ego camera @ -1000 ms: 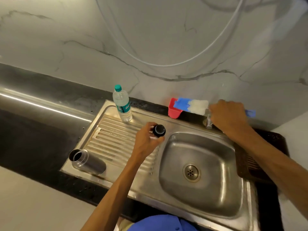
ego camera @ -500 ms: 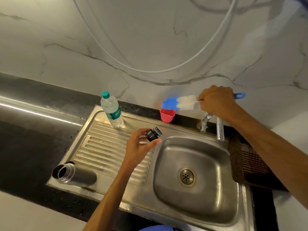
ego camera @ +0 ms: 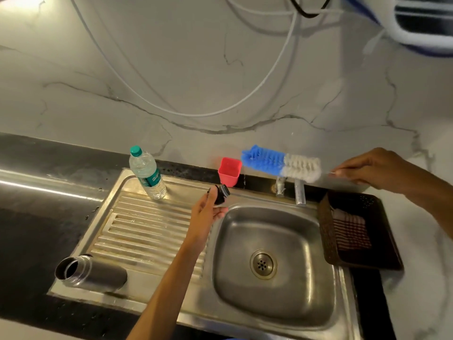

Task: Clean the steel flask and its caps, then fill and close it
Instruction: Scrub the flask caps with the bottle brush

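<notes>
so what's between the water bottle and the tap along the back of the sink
In the head view, a pink cup stands between the bottle and the tap, behind the black cap held by the left hand.

Dim, warm indoor light, greenish-grey in cast. Bright glare streak along the steel ledge point(ego camera: 36, 187) at the left edge; softer sheen on the sink basin point(ego camera: 272, 231) walls and drainboard ribs point(ego camera: 147, 231). Soft shadows of the white cables point(ego camera: 245, 99) on the marble wall. Strong wide-angle bending toward the edges. Motion smear on the appliance point(ego camera: 421, 23) at the top right corner; slight softness throughout.
</notes>
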Available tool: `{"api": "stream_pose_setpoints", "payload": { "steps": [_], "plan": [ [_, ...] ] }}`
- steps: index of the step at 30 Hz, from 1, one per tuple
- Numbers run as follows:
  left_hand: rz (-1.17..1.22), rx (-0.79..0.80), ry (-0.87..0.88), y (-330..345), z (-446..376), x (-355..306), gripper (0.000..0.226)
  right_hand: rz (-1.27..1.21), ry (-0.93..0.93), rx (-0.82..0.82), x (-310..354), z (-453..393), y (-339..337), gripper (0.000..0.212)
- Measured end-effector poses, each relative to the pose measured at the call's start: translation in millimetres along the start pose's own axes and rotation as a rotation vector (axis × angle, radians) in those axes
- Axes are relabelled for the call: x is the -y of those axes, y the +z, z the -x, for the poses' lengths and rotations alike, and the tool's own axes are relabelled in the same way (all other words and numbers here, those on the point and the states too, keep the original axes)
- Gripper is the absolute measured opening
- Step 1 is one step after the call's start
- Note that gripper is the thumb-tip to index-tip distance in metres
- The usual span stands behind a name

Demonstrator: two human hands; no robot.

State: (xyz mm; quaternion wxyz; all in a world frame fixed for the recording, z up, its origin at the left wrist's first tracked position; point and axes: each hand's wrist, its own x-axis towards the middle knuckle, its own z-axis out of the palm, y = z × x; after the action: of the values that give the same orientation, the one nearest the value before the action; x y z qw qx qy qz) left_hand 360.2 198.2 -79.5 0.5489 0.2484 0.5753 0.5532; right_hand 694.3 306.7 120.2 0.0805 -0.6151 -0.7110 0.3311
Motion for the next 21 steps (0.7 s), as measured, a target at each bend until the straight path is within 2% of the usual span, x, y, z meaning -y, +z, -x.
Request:
{"api": "stream_pose_setpoints", "payload": {
  "steps": [4,6,12,15,17,19,21],
  "plan": [
    [0.110,0.001,-0.036,28.8,-2.2,-11.3,0.052,-0.188,0.022,0.047,-9.4,40.4,-0.1,0.012],
    [0.154,0.016,-0.043,41.7,-1.7,-14.5,0.055,-0.226,0.034,0.066,-13.4,54.7,8.6,0.019],
    [0.191,0.225,0.067,64.0,11.8,-13.0,0.034,-0.216,0.019,0.020,-20.2,79.0,29.2,0.014],
    [0.047,0.217,0.195,59.6,18.1,-17.7,0.039,-0.158,0.018,-0.023,-20.6,88.2,29.2,0.018],
    [-0.100,0.189,0.252,57.2,21.6,-22.5,0.051,-0.081,0.025,-0.036,-18.8,97.2,31.1,0.010],
    [-0.198,0.169,0.291,55.4,22.5,-26.3,0.058,-0.039,0.018,-0.057,-17.3,106.1,36.0,0.018],
    [-0.255,0.194,0.326,54.4,23.6,-27.3,0.060,-0.075,0.003,-0.086,-16.8,111.3,44.7,0.009]
  ]
}}
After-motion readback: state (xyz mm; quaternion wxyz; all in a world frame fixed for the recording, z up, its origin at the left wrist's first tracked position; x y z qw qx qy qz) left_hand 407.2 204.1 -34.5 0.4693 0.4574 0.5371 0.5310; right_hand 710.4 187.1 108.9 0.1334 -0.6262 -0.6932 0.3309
